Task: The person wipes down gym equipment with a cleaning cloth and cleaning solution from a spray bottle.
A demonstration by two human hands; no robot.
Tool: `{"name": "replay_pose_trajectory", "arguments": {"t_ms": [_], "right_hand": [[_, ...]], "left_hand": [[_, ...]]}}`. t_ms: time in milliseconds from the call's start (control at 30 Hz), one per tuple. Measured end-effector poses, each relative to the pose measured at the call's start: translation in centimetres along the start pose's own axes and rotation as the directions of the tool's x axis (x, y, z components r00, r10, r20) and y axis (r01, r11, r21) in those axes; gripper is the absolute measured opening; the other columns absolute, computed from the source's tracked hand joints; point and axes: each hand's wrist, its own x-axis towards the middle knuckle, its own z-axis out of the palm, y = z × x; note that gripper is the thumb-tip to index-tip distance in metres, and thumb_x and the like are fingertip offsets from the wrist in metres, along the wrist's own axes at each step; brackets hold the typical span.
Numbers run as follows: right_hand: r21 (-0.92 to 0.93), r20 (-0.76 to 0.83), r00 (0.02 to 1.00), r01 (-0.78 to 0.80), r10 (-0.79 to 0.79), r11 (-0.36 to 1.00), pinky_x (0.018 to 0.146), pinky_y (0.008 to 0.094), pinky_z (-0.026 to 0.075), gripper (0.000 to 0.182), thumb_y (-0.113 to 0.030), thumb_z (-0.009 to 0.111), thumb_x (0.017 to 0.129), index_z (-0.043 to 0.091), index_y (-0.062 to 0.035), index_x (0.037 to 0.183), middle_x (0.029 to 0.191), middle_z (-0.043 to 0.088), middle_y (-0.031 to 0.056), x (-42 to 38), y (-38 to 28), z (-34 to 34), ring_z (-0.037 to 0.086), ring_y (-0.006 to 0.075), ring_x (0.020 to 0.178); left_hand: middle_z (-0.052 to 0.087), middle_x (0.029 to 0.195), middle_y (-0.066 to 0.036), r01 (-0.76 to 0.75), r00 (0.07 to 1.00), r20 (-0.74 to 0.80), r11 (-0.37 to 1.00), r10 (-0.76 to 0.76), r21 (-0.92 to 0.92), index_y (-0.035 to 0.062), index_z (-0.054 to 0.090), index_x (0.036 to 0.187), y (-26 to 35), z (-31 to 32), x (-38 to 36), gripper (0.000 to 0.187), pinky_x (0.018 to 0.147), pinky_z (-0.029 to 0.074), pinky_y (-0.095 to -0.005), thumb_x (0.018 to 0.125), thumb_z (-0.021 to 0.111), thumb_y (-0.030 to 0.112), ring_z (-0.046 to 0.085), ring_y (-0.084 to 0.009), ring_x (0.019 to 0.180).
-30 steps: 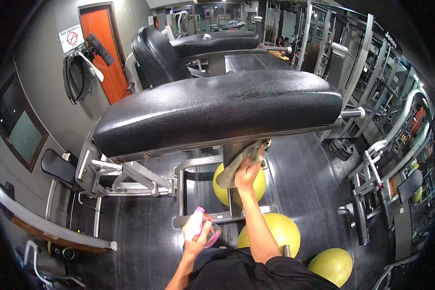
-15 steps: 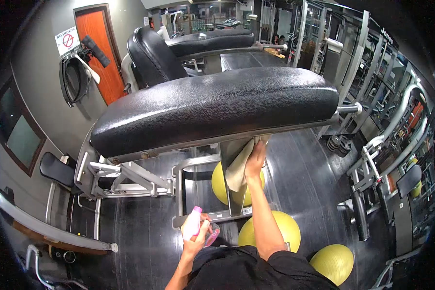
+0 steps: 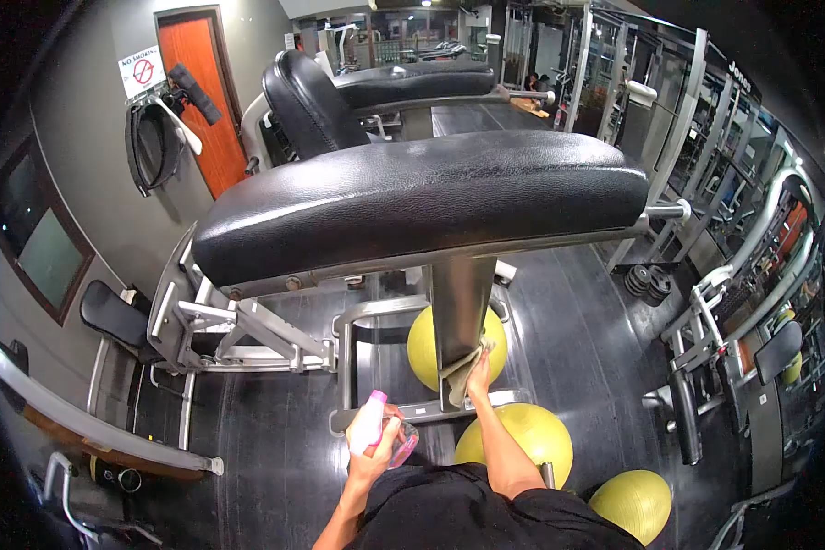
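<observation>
My left hand [image 3: 365,458] is wrapped round a spray bottle [image 3: 403,447] with a pink-and-white top and a clear, pinkish body. My right hand [image 3: 478,378] is closed on a light-coloured cloth [image 3: 462,376]. The cloth lies against the lower part of an upright metal post [image 3: 458,307], at its right edge. Above, the post carries a long black padded bench [image 3: 422,202], which spans the middle of the view. My right fingers are partly hidden by the cloth.
Yellow exercise balls [image 3: 532,440] lie on the dark floor behind the post and near my body. Grey machine frames [image 3: 247,335] stand at the left. Weight plates [image 3: 648,282] rest on the floor at right, beside more gym machines [image 3: 706,293]. An orange door [image 3: 192,101] is at the back left.
My right hand and the cloth have moved down the post, from just under the bench to near its foot. The view has shifted slightly. My left hand still holds the bottle.
</observation>
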Motion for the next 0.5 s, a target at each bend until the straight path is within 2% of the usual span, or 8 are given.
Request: {"name": "replay_pose_trajectory", "arguments": {"t_ms": [33,133,167,233,333,400,467,500], "right_hand": [[0.003,0.003,1.000,0.005,-0.005,1.000,0.102,0.0351,0.033,0.059,-0.041,0.026,0.101,0.048,0.0078,0.127,0.124,0.056,0.0203,0.2,-0.5,-0.5,0.050,0.0304,0.119],[0.144,0.226,0.964,-0.178,0.142,0.974,0.105,0.0348,0.031,0.060,-0.042,0.027,0.101,0.045,0.0062,0.131,0.132,0.050,0.0194,-0.4,-5.5,-2.6,0.045,0.0304,0.125],[0.141,0.224,0.964,-0.176,0.142,0.974,0.105,0.0348,0.031,0.060,-0.042,0.027,0.101,0.045,0.0062,0.131,0.132,0.050,0.0194,-0.1,-5.4,-2.6,0.045,0.0304,0.125],[0.135,0.127,0.990,-0.081,0.064,0.988,0.102,0.0330,0.033,0.065,-0.049,0.028,0.100,0.048,0.0068,0.127,0.126,0.055,0.0160,1.3,-5.3,-2.1,0.049,0.0240,0.118],[0.211,0.103,0.994,0.024,-0.047,0.977,0.099,0.0353,0.036,0.057,-0.041,0.030,0.101,0.049,0.0060,0.126,0.122,0.056,0.0188,2.7,-8.2,-1.1,0.051,0.0264,0.115],[0.278,0.110,0.990,0.055,-0.089,0.959,0.099,0.0348,0.036,0.053,-0.038,0.032,0.101,0.050,0.0061,0.125,0.121,0.056,0.0185,3.0,-13.2,-1.6,0.052,0.0255,0.113],[0.343,0.115,0.985,0.085,-0.132,0.935,0.098,0.0343,0.037,0.050,-0.035,0.033,0.101,0.050,0.0061,0.124,0.119,0.057,0.0182,1.9,-20.1,-2.5,0.052,0.0246,0.111],[0.320,0.073,0.966,0.213,-0.248,0.923,0.099,0.0341,0.036,0.046,-0.030,0.035,0.101,0.050,0.0060,0.124,0.123,0.055,0.0189,0.2,-24.2,-2.9,0.051,0.0251,0.113]], "left_hand": [[0.061,0.089,-0.011,0.000,1.000,-0.011,1.000,0.000,-0.001,-0.0036,0.054,0.100,0.1,0.0,-0.1,0.012,0.057,0.049,-0.0246,0.088,0.057,-0.003,0.058,-0.0114,0.063],[0.061,0.088,-0.011,-0.019,0.999,-0.027,1.000,0.019,-0.009,-0.0034,0.055,0.100,0.3,0.1,0.0,0.012,0.056,0.049,-0.0247,0.088,0.057,-0.003,0.058,-0.0116,0.063],[0.061,0.088,-0.011,-0.024,0.999,-0.024,1.000,0.023,-0.018,-0.0033,0.055,0.099,0.3,0.1,-0.1,0.012,0.056,0.049,-0.0247,0.088,0.057,-0.003,0.059,-0.0118,0.063],[0.060,0.088,-0.012,-0.016,1.000,-0.002,1.000,0.016,-0.011,-0.0027,0.053,0.099,0.1,0.1,-0.3,0.011,0.056,0.051,-0.0263,0.088,0.056,-0.002,0.060,-0.0132,0.064],[0.059,0.089,-0.013,-0.004,0.999,0.039,1.000,0.004,0.000,-0.0021,0.052,0.099,0.0,0.2,-0.2,0.011,0.057,0.052,-0.0280,0.089,0.054,-0.002,0.061,-0.0148,0.065],[0.059,0.089,-0.013,0.002,0.998,0.058,1.000,-0.002,0.002,-0.0022,0.052,0.099,0.1,0.5,-0.3,0.011,0.058,0.052,-0.0283,0.088,0.054,-0.002,0.060,-0.0149,0.065],[0.062,0.088,-0.011,-0.011,0.997,0.077,0.993,0.020,-0.117,-0.0036,0.055,0.098,0.4,1.0,0.0,0.012,0.056,0.050,-0.0251,0.087,0.057,-0.005,0.060,-0.0116,0.064],[0.062,0.088,-0.011,-0.006,0.997,0.076,0.993,0.015,-0.119,-0.0036,0.055,0.098,0.6,1.2,0.1,0.012,0.056,0.050,-0.0251,0.087,0.057,-0.005,0.060,-0.0116,0.064]]}}
